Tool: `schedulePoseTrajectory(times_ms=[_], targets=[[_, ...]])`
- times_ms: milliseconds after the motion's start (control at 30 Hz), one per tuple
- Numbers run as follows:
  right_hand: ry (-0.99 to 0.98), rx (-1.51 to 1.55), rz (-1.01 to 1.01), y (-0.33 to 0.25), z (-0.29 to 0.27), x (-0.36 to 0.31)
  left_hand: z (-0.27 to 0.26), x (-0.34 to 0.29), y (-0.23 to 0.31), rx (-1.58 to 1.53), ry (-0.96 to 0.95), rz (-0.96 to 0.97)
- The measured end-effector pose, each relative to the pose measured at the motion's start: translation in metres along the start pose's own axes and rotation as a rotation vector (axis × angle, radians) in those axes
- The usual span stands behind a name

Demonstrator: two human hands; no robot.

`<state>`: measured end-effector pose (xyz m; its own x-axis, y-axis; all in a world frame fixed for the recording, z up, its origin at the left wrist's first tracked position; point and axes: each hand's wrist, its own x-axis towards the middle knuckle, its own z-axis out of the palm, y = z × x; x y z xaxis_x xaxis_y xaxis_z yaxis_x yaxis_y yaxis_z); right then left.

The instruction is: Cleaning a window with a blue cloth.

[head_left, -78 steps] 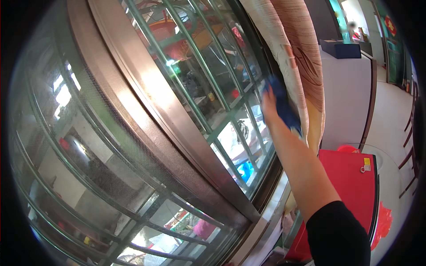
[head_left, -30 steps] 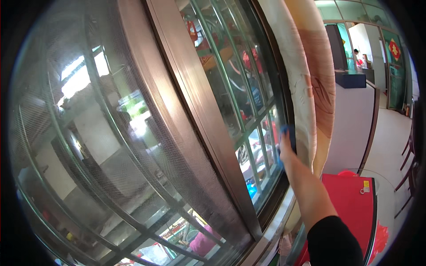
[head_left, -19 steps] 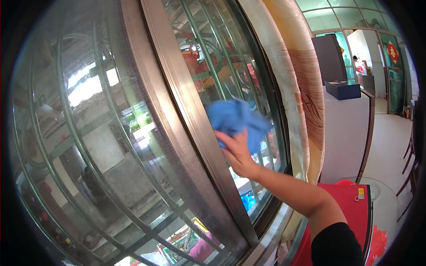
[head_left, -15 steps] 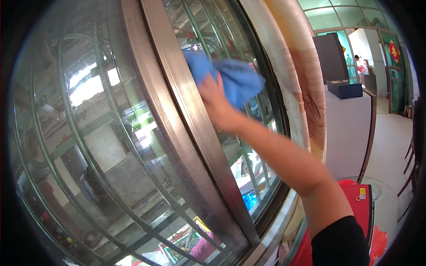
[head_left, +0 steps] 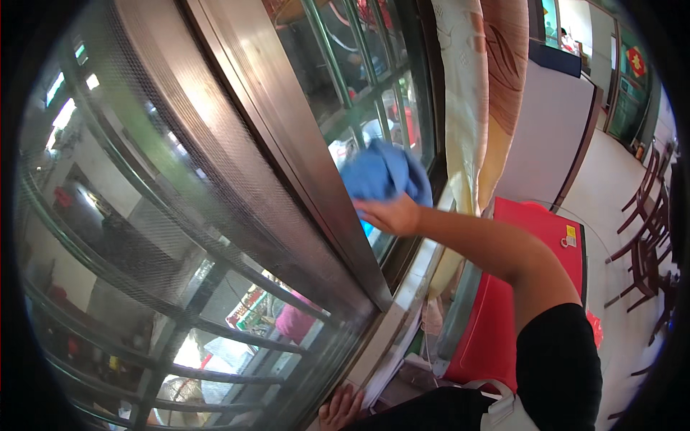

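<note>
My right hand (head_left: 394, 214) is closed on a blue cloth (head_left: 384, 172), bunched up and partly blurred. It presses the cloth to the glass pane (head_left: 330, 79) low down, beside the metal window frame (head_left: 280, 136). At the lower edge my left hand (head_left: 341, 406) lies with its fingers stretched on the window sill (head_left: 402, 305); nothing shows in it. A mesh screen (head_left: 180, 237) covers the left part of the window, with curved metal bars behind it.
A patterned curtain (head_left: 467, 93) hangs right of the window. Below it stands a red padded piece of furniture (head_left: 496, 302). A grey panel (head_left: 543, 122) with a dark box (head_left: 555, 59) on top is behind. Dark wooden chairs (head_left: 643, 251) stand at the far right.
My right hand has brought the blue cloth down the glass toward the sill. The view has tilted downward, and my left hand has come into sight at the lower edge.
</note>
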<state>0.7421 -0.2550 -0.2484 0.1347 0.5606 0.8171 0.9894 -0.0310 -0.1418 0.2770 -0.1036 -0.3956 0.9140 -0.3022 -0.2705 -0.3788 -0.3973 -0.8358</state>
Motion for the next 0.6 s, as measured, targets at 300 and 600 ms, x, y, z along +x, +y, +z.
schedulePoseTrajectory(times_ms=[300, 600], targets=[[0.408, 0.052, 0.936, 0.132, -0.013, -0.045, -0.027, 0.004, -0.006, -0.897, 0.238, -0.487], [-0.557, -0.239, 1.191, 0.111, -0.002, -0.118, -0.024, 0.009, 0.000, -0.917, 0.243, -0.488]])
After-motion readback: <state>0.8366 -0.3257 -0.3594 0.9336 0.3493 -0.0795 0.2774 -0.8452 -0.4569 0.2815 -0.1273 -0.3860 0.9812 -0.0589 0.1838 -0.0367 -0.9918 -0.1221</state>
